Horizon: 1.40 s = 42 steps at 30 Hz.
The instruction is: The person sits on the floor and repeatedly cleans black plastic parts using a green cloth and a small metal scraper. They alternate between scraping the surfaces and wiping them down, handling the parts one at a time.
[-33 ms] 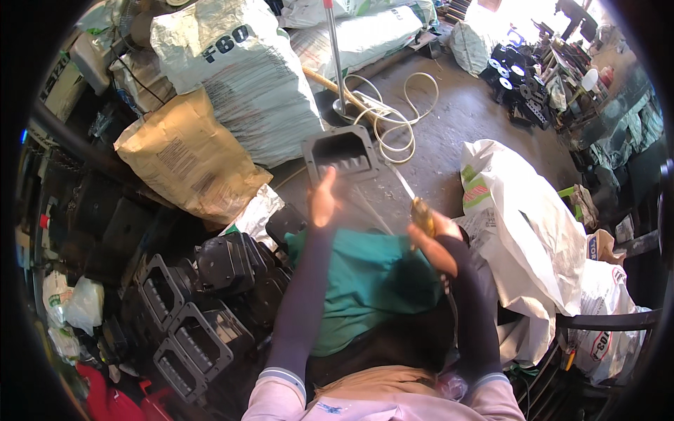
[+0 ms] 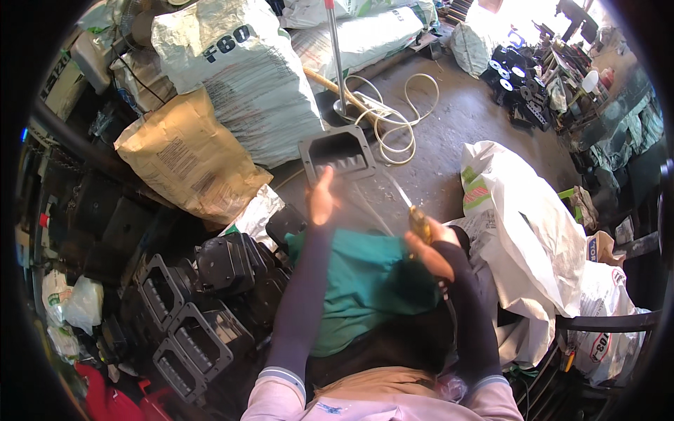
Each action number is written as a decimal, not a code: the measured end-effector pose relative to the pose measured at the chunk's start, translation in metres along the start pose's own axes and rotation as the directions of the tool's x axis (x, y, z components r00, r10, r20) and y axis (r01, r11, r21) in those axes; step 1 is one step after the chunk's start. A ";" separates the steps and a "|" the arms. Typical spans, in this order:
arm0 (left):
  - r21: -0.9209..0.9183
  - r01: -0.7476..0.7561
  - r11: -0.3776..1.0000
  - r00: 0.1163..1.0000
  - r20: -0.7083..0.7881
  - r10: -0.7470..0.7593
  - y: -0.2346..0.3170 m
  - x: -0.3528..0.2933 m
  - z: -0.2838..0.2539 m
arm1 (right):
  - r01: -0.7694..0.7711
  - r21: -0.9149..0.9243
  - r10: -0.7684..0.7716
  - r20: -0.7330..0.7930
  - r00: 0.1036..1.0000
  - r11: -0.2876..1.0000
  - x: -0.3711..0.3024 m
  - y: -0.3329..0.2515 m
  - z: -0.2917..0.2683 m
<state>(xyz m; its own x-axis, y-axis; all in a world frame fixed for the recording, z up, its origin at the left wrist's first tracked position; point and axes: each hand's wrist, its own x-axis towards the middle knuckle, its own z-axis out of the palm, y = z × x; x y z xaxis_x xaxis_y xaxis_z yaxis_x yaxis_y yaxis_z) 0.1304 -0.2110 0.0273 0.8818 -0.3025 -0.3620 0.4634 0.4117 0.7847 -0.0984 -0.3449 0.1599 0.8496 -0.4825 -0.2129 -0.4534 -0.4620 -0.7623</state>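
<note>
My left hand [image 2: 322,198] is closed on the near side of a grey box-shaped part [image 2: 363,168] with a rectangular opening and a flanged rim. Its thumb lies on the rim; the other fingers are hidden beneath. Slightly lower, to the right, my right hand [image 2: 441,254] is wrapped round a yellow-handled tool [image 2: 419,223]. The tool's thin, pale shaft points up and left toward the part, apart from its rim as far as I can see. A cord or hose hangs below this hand. Green cloth [image 2: 372,281] covers my lap.
Several similar grey parts [image 2: 200,340] are piled at my left. A brown paper sack [image 2: 189,158] and a large white sack [image 2: 235,84] stand beyond them. At right sits a crumpled white sack [image 2: 526,217]. A coiled pale hose [image 2: 404,126] lies on the floor ahead, beside a metal pole [image 2: 335,56].
The grey part has shifted slightly left. My right hand and the yellow-handled tool have moved a little down, away from the part.
</note>
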 end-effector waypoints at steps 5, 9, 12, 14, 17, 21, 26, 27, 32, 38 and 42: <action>0.070 -0.197 0.978 0.979 -0.042 0.200 -0.007 0.021 -0.010 | -0.143 -0.101 0.154 0.109 0.982 0.985 0.008 -0.008 0.007; 0.064 -0.184 0.981 0.983 -0.015 0.185 -0.004 0.017 -0.010 | -0.083 -0.192 0.107 0.118 0.987 0.978 0.022 -0.018 0.013; 0.164 -0.201 0.966 0.978 -0.026 0.208 -0.002 0.013 -0.010 | -0.073 -0.222 0.104 0.127 0.986 0.972 0.027 -0.023 0.018; 0.159 -0.214 0.964 0.976 0.001 0.217 -0.001 0.011 -0.009 | -0.099 -0.141 0.112 0.093 0.989 0.985 0.029 -0.024 0.020; 0.073 -0.198 0.978 0.979 0.066 0.193 -0.001 0.010 -0.006 | -0.036 -0.161 0.064 0.171 0.983 0.986 0.032 -0.023 0.026; 0.022 -0.054 0.998 0.996 0.067 0.052 0.000 0.006 -0.005 | 0.063 -0.115 -0.039 0.201 0.979 0.991 0.035 -0.029 0.039; -0.055 0.083 0.995 0.995 0.060 -0.079 0.003 0.006 -0.009 | 0.065 -0.151 -0.030 0.227 0.973 0.986 0.038 -0.037 0.041; 0.058 0.020 0.998 0.999 0.045 -0.023 0.002 0.005 -0.009 | 0.042 -0.155 -0.007 0.215 0.977 0.987 0.038 -0.036 0.036; 0.173 -0.116 0.978 0.993 0.008 0.117 0.000 0.002 -0.009 | -0.106 -0.117 0.123 0.151 0.981 0.987 0.034 -0.030 0.007; 0.016 0.004 1.000 1.000 0.014 -0.004 0.003 0.000 -0.004 | 0.052 -0.159 -0.012 0.242 0.970 0.986 0.030 -0.041 0.016; -0.043 0.107 0.993 0.994 0.031 -0.106 0.009 0.001 -0.007 | -0.059 -0.039 0.067 0.259 0.964 0.998 0.029 -0.047 0.015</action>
<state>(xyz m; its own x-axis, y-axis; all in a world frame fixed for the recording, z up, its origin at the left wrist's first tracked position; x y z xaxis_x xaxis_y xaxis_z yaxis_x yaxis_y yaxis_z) 0.1358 -0.2013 0.0306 0.8248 -0.3707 -0.4270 0.5582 0.4135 0.7193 -0.0487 -0.3257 0.1805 0.8581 -0.3031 -0.4144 -0.5126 -0.4616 -0.7240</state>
